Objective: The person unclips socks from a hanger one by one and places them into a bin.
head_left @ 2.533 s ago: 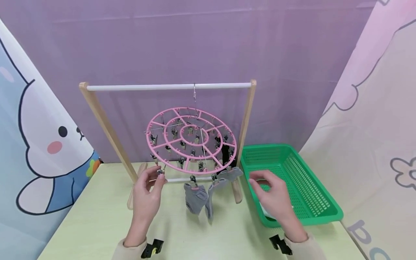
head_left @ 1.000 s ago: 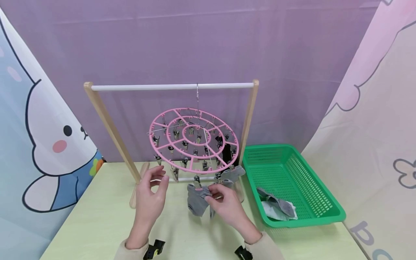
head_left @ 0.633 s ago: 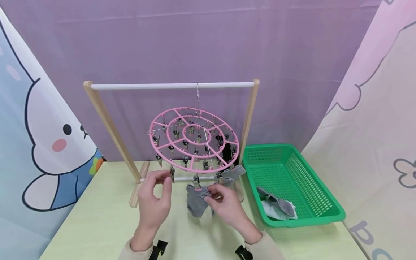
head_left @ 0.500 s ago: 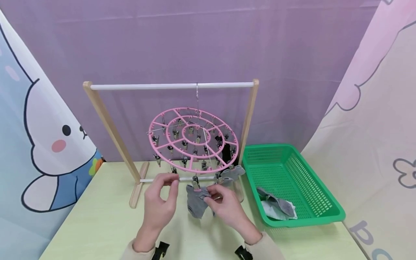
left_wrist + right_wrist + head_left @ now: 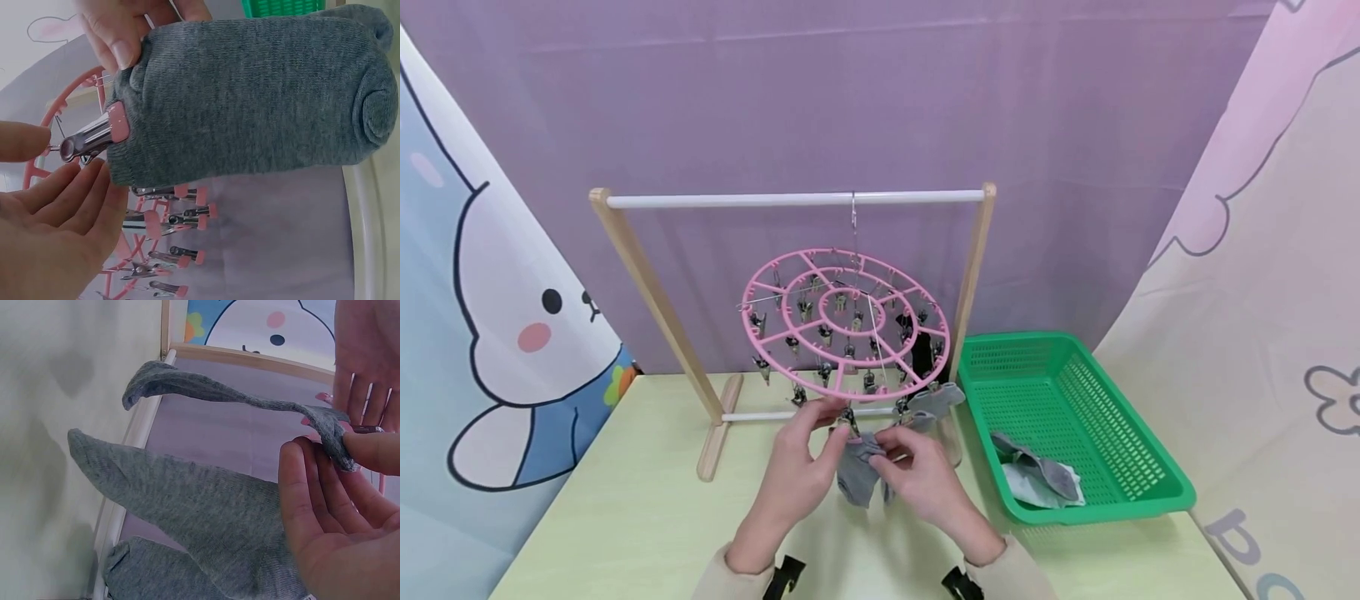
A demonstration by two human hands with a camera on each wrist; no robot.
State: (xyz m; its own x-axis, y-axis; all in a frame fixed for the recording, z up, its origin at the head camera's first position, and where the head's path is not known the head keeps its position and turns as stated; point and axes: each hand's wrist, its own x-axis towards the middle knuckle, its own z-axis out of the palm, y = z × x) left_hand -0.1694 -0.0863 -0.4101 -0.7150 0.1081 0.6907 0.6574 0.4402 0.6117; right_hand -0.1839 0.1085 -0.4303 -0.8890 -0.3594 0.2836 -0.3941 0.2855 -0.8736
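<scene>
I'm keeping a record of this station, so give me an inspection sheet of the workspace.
Surface: pale tabletop bearing a wooden-sided rack and, at its right, a green plastic basket.
Job's things: grey sock hangs from a metal clip on the pink round hanger; two more grey socks hang nearby; fabric items lie in the basket; a black item hangs behind, identity unclear.
Clutter: nothing seen.
Hands: left hand at the clip, whether squeezing unclear; right hand pinches the sock's cuff.
Cables: nothing seen.
Surroundings: purple curtain behind, cartoon-print panel at left.
</scene>
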